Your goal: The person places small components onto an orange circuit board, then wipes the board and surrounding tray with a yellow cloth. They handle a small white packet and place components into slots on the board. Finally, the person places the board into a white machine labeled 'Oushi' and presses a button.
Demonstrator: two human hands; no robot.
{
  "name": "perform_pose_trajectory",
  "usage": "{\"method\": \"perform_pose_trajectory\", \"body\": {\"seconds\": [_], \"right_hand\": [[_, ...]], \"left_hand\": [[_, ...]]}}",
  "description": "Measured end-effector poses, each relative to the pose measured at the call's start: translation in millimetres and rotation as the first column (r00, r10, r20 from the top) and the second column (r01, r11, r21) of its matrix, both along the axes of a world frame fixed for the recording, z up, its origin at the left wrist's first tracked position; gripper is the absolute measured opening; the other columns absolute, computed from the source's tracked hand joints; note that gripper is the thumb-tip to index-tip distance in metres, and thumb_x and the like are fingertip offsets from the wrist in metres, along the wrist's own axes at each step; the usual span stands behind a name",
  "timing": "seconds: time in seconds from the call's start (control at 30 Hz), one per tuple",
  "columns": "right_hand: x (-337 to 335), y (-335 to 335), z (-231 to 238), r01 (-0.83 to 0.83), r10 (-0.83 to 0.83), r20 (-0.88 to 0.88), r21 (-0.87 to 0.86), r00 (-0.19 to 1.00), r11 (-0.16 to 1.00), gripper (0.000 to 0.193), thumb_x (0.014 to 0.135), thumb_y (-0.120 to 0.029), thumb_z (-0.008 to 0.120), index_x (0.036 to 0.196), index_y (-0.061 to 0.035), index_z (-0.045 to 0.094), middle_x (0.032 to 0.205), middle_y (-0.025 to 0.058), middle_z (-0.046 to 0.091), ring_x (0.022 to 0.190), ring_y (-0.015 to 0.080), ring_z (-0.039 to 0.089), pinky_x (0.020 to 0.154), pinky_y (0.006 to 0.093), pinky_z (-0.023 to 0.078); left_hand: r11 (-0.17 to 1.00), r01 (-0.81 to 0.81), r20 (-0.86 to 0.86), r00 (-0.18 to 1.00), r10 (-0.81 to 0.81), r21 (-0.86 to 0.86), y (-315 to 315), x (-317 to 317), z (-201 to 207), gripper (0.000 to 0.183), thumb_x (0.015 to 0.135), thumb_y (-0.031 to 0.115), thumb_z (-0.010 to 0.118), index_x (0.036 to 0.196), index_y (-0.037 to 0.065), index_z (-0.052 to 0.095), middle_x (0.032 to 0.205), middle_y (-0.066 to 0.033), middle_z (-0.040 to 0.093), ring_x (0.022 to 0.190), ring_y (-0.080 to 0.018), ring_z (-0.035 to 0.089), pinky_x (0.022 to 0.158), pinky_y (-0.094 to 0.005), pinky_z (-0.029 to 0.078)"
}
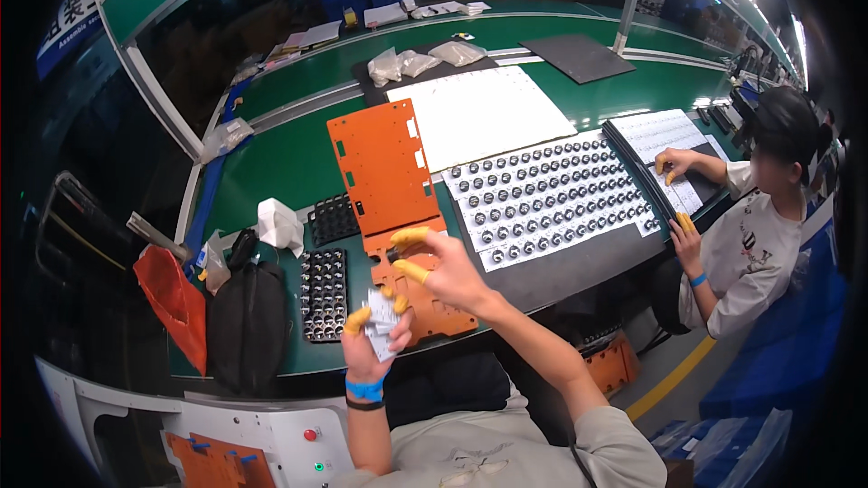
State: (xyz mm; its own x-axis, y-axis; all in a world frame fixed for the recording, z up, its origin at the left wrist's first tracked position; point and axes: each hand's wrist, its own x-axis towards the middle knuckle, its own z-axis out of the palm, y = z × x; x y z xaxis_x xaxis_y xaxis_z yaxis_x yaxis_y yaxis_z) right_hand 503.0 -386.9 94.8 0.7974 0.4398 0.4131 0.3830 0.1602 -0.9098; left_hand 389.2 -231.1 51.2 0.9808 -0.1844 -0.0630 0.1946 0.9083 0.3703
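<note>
My left hand (369, 352) grips several small white flat pieces (383, 314) in front of the orange fixture. Yellow finger covers are on its fingertips, and a blue band circles the wrist. To its upper right, my right hand (443, 269), also with yellow finger covers, holds a small dark part (392, 255) between thumb and forefinger; its exact kind is too small to tell. Both hands are over the lower board of the hinged orange fixture (384, 163), whose upper board stands raised. Left of my hands lies a black tray (306, 336) of small round metallic-and-black parts.
A second black tray (333, 219) lies behind the first. White sheets (488, 262) with rows of black round parts spread to the right. A co-worker (755, 235) works at the far right. A black bag (250, 325) and red pouch (172, 294) hang at the left edge.
</note>
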Motion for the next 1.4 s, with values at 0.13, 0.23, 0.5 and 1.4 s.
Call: {"method": "perform_pose_trajectory", "body": {"seconds": [0.13, 0.23, 0.5, 1.4], "right_hand": [[-4, -18, 10, 0.080, -0.072, 0.137, -0.061, 0.988, 0.995, 0.029, 0.082, -0.006, 0.075, 0.109, 0.0002, 0.066, 0.106, 0.0109, 0.068, 0.099, 0.0230, 0.066, 0.089, 0.0345, 0.051], [-14, -22, 23, 0.105, -0.075, 0.253, -0.110, 0.965, 0.988, 0.026, 0.079, -0.009, 0.078, 0.103, -0.0038, 0.070, 0.106, 0.0108, 0.065, 0.102, 0.0280, 0.060, 0.091, 0.0384, 0.047], [-20, -29, 28, 0.075, -0.006, 0.300, -0.218, 0.954, 0.973, 0.027, 0.079, -0.010, 0.078, 0.104, -0.0033, 0.071, 0.109, 0.0102, 0.061, 0.106, 0.0279, 0.056, 0.093, 0.0380, 0.046], [-21, -23, 25, -0.067, 0.205, 0.439, -0.309, 0.875, 0.949, 0.030, 0.079, -0.012, 0.078, 0.105, -0.0095, 0.063, 0.132, 0.0091, 0.055, 0.131, 0.0291, 0.048, 0.118, 0.0606, 0.021]], "left_hand": [[0.994, -0.110, 0.020, 0.994, 0.110, -0.002, -14, 23, 14, 0.036, 0.097, 0.032, 0.051, 0.117, 0.003, 0.057, 0.104, -0.0092, 0.059, 0.062, -0.0131, 0.040, 0.046, -0.0231, 0.033], [0.989, -0.145, 0.040, 0.989, 0.144, 0.042, -23, 24, 18, 0.037, 0.100, 0.035, 0.048, 0.119, 0.004, 0.057, 0.103, -0.0064, 0.060, 0.060, -0.0110, 0.038, 0.046, -0.0220, 0.032], [0.945, -0.245, 0.121, 0.967, 0.223, 0.217, -31, 15, 11, 0.048, 0.102, 0.037, 0.047, 0.138, 0.006, 0.046, 0.098, -0.0021, 0.056, 0.059, -0.0064, 0.035, 0.051, -0.0201, 0.030], [0.950, -0.171, 0.126, 0.982, 0.142, 0.261, -27, -5, 1, 0.044, 0.107, 0.044, 0.035, 0.132, 0.011, 0.046, 0.097, 0.0014, 0.057, 0.059, -0.0053, 0.041, 0.054, -0.0214, 0.034]]}}
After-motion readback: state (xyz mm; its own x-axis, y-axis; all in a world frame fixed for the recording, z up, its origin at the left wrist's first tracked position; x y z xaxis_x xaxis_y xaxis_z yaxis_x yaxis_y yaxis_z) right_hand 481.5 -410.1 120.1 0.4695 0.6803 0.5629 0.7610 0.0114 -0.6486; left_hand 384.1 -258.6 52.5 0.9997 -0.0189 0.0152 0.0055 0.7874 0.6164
